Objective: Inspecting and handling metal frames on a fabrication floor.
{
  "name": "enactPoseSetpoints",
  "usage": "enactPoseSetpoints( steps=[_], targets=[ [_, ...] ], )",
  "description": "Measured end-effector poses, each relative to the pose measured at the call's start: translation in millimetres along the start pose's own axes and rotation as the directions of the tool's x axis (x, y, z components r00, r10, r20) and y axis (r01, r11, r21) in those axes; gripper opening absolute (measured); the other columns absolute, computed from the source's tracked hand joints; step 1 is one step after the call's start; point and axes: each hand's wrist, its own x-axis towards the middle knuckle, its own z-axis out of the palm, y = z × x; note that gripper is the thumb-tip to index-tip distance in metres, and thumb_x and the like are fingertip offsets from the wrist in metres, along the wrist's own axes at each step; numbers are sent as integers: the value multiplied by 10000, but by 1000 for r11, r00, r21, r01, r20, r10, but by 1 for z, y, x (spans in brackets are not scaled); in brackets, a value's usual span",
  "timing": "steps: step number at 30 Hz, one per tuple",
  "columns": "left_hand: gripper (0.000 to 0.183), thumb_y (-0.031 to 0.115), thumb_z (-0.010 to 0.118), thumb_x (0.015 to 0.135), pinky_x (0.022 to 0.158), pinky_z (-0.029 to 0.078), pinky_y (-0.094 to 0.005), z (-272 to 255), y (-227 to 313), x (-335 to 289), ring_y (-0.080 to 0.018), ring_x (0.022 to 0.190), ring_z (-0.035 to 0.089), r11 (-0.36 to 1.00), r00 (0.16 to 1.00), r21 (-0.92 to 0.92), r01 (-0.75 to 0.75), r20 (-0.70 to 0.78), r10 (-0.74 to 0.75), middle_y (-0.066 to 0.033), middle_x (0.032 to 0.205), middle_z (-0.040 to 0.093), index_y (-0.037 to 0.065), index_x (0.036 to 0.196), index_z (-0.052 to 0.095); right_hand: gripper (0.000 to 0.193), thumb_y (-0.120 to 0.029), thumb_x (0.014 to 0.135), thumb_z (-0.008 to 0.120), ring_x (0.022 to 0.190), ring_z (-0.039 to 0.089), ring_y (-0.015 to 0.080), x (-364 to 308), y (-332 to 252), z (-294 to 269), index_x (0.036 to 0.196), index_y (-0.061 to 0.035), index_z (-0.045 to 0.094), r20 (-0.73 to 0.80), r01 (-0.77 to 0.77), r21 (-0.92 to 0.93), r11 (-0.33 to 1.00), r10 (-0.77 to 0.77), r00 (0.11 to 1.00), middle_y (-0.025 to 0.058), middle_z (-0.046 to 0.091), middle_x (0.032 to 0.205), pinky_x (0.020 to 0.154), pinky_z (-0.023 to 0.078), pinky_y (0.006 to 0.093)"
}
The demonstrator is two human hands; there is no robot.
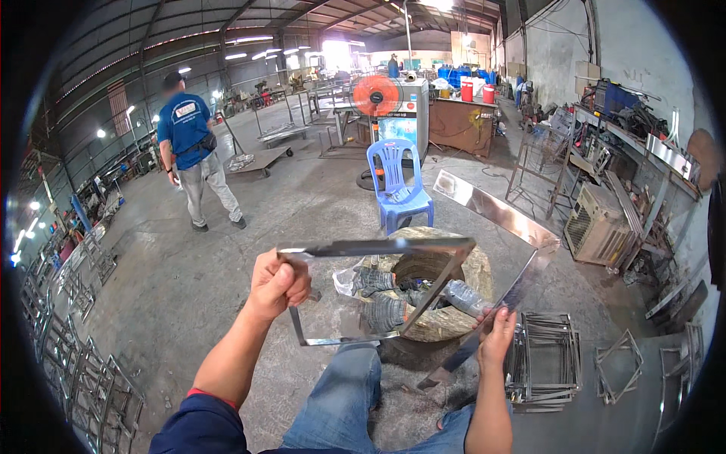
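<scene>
My left hand (278,284) is closed around the left corner of a shiny square metal frame (378,247), holding it up in front of me. My right hand (497,333) grips a second, larger bent metal frame (491,212) by its lower bar; this one reaches up and to the right. Below both frames stands a rough round stump-like block (446,321) with grey work gloves (378,303) and a plastic bottle (463,296) lying on it. My jeans-clad knee (340,401) is under the frames.
A stack of finished metal frames (544,363) lies on the floor at my right, with more frames (83,371) at far left. A blue plastic chair (397,185) stands beyond the block. A person in a blue shirt (193,147) walks away at left. Cluttered shelves (628,151) line the right wall.
</scene>
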Motion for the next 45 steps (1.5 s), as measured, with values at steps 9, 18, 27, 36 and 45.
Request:
enactPoseSetpoints(
  steps=[9, 18, 27, 36, 45],
  targets=[
    [544, 481, 615, 937, 354, 293, -253, -27, -21, -24, -78, 366, 335, 992, 994, -80, -95, -59, 91, 25, 504, 391, -23, 1140, 610, 328, -390, 1005, 561, 710, 620, 176, -14, 9, 8, 1087, -83, 478, 111, 21, -26, 999, -18, 994, 73, 604, 878, 613, 527, 308],
    [368, 458, 523, 997, 376, 345, -274, -36, -16, -22, -105, 383, 389, 988, 975, -148, 43, -208, -74, 10, 521, 402, 100, 1067, 569, 346, -389, 999, 574, 710, 619, 192, -27, 1, 34, 1067, -74, 447, 127, 55, -50, 997, -48, 991, 104, 596, 863, 616, 525, 326],
    [349, 392, 639, 955, 404, 222, -222, -12, -10, 15, -43, 420, 291, 945, 793, -10, 327, -541, -280, 70, 546, 348, 51, 1025, 616, 315, -367, 1032, 513, 753, 628, 143, 1, -49, 92, 1022, -54, 483, 203, 160, -201, 966, -119, 972, 79, 600, 871, 656, 554, 293],
    [417, 351, 688, 923, 387, 216, -227, -9, -14, 12, -31, 405, 276, 955, 821, 72, 288, -533, -207, 80, 542, 351, 20, 1162, 607, 257, -287, 1015, 567, 733, 632, 129, -20, -8, 98, 945, -50, 500, 236, 47, -134, 990, -14, 972, 43, 601, 816, 647, 546, 278],
    [406, 353, 683, 925, 404, 212, -226, -33, -21, 7, -35, 421, 255, 954, 794, 12, 298, -558, -241, 90, 548, 293, 65, 1198, 596, 288, -314, 1025, 551, 717, 557, 69, -35, 13, 111, 965, -32, 531, 299, 82, -155, 984, -32, 954, 4, 584, 806, 653, 466, 229]
  ],
)
